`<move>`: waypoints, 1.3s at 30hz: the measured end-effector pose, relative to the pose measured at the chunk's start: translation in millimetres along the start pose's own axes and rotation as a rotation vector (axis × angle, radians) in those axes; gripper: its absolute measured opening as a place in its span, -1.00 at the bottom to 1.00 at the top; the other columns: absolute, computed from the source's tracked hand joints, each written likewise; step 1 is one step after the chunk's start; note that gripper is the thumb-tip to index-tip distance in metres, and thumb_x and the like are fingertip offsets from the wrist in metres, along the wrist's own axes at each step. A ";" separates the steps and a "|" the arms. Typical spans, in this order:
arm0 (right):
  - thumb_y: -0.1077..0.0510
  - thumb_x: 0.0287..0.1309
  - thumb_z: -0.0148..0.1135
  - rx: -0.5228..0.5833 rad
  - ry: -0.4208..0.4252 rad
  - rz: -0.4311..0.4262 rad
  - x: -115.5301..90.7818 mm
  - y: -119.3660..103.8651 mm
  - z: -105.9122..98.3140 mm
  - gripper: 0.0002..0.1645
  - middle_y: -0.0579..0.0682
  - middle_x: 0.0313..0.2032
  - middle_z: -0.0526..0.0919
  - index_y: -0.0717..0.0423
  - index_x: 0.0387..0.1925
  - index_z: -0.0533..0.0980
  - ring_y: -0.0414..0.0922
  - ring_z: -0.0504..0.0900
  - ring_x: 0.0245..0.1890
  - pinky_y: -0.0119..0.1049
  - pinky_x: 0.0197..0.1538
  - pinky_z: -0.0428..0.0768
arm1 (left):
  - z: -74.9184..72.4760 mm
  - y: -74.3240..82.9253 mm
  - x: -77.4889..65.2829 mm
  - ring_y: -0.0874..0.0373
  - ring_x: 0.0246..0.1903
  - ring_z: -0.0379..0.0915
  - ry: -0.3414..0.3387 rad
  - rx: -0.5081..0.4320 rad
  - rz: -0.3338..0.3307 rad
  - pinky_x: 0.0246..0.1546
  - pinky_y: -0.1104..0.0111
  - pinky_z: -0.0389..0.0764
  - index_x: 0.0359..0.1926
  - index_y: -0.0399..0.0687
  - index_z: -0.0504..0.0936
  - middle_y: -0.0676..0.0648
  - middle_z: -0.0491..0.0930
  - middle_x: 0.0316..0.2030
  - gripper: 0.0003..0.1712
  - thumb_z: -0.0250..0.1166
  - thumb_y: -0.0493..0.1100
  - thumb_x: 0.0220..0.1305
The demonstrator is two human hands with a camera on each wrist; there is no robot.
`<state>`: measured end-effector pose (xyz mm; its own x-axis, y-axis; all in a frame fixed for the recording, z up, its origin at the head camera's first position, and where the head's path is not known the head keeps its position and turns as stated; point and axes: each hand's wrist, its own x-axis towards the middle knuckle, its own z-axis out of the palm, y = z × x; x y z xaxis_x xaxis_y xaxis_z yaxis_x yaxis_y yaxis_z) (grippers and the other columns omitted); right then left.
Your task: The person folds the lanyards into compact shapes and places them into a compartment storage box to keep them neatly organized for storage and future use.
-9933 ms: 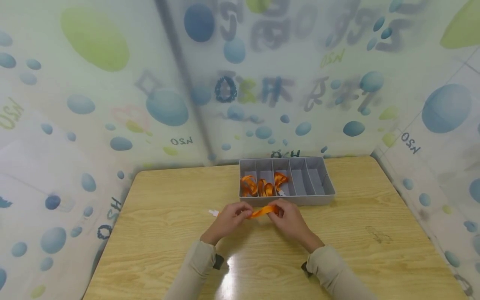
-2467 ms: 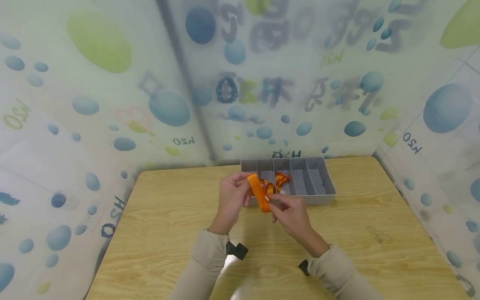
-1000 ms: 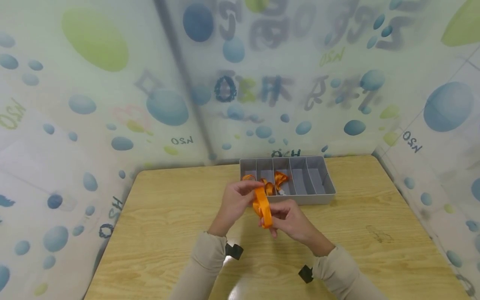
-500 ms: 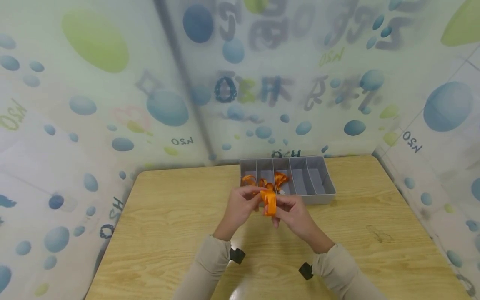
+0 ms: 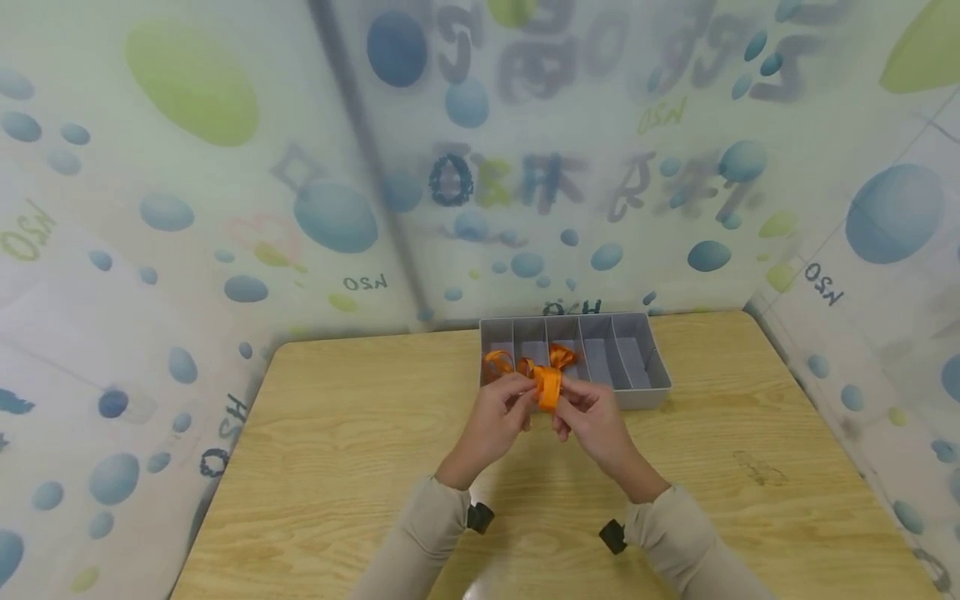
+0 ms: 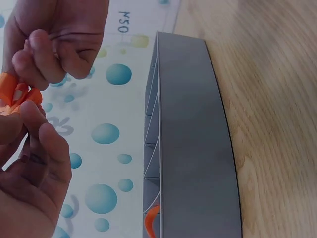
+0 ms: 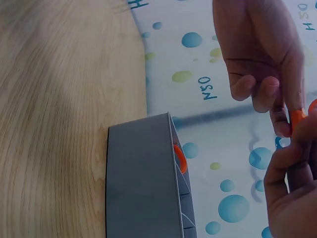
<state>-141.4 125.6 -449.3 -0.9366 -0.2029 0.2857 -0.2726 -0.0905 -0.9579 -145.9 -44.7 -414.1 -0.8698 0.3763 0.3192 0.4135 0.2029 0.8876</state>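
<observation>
In the head view my left hand (image 5: 491, 421) and right hand (image 5: 600, 425) meet just in front of the grey divided tray (image 5: 577, 400). Between them, both sets of fingertips pinch a glossy orange ribbon-like strap (image 5: 549, 387), wound into a small loop. Close up, the left wrist view has the strap (image 6: 7, 91) at its left edge, with a small pale spot among the folds. The right wrist view catches only a bit of the strap (image 7: 297, 119), as fingers cover the rest. The loop hides part of the tray's middle compartments.
Similar orange straps lie in the tray's three left compartments, such as the leftmost strap (image 5: 497, 360) and the third strap (image 5: 561, 357). Two compartments on the right show bare floors. The tray stands at the back of a wooden table (image 5: 337, 433), near a patterned wall (image 5: 337, 283).
Nearly ten seconds ago the strap stretched between my hands, its white end lying to the left. It is now a compact loop. Over the last second both hands shifted slightly right and towards the tray.
</observation>
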 end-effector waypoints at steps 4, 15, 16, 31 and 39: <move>0.40 0.20 0.07 -0.062 0.019 -0.042 0.7 -8.8 1.9 -0.69 0.18 -0.73 0.43 0.45 -0.02 0.48 -0.18 0.35 -0.79 -0.35 -0.77 0.38 | -0.2 0.9 0.9 0.14 -0.68 0.39 -0.016 -0.046 -0.042 -0.64 0.45 0.49 -0.18 -0.46 0.59 -0.30 0.50 -0.48 -0.80 0.09 -0.38 0.29; 0.50 0.09 0.12 -0.208 0.046 -0.175 1.4 -26.5 4.2 -0.76 0.23 -0.41 0.43 0.48 -0.17 0.55 -0.24 0.28 -0.59 -0.45 -0.56 0.31 | -1.9 -6.2 1.2 0.11 -0.66 0.38 -0.034 -0.230 -0.176 -0.59 0.38 0.52 -0.21 -0.41 0.60 -0.35 0.47 -0.61 -0.75 0.10 -0.26 0.33; 0.51 0.08 0.12 -0.220 0.049 -0.187 2.1 -26.7 3.6 -0.79 0.20 -0.40 0.38 0.48 -0.20 0.56 -0.22 0.24 -0.60 -0.44 -0.57 0.29 | -1.8 -6.7 0.8 0.11 -0.65 0.38 -0.039 -0.240 -0.182 -0.59 0.37 0.53 -0.20 -0.41 0.59 -0.35 0.47 -0.61 -0.75 0.09 -0.26 0.33; 0.57 0.08 0.03 -0.164 0.017 -0.261 7.2 -28.5 1.1 -0.78 0.23 -0.32 0.54 0.53 -0.23 0.53 -0.15 0.30 -0.57 -0.43 -0.57 0.33 | 2.1 -12.8 -2.5 0.15 -0.63 0.33 0.001 -0.389 -0.250 -0.55 0.42 0.46 -0.28 -0.44 0.57 -0.11 0.45 -0.63 -0.73 0.13 -0.22 0.31; 0.59 0.04 0.03 -0.203 0.028 -0.270 11.6 -24.1 -7.7 -0.83 0.15 -0.59 0.36 0.42 -0.44 0.52 -0.14 0.23 -0.65 -0.35 -0.63 0.23 | -3.6 -25.1 0.2 0.17 -0.63 0.31 0.030 -0.348 -0.283 -0.57 0.45 0.44 -0.17 -0.38 0.59 -0.02 0.63 -0.42 -0.69 0.11 -0.16 0.34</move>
<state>-147.4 132.9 -423.1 -0.8299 -0.1705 0.5313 -0.5468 0.0590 -0.8352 -157.5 -52.9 -435.2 -0.9453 0.3220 0.0529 0.0476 -0.0242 0.9986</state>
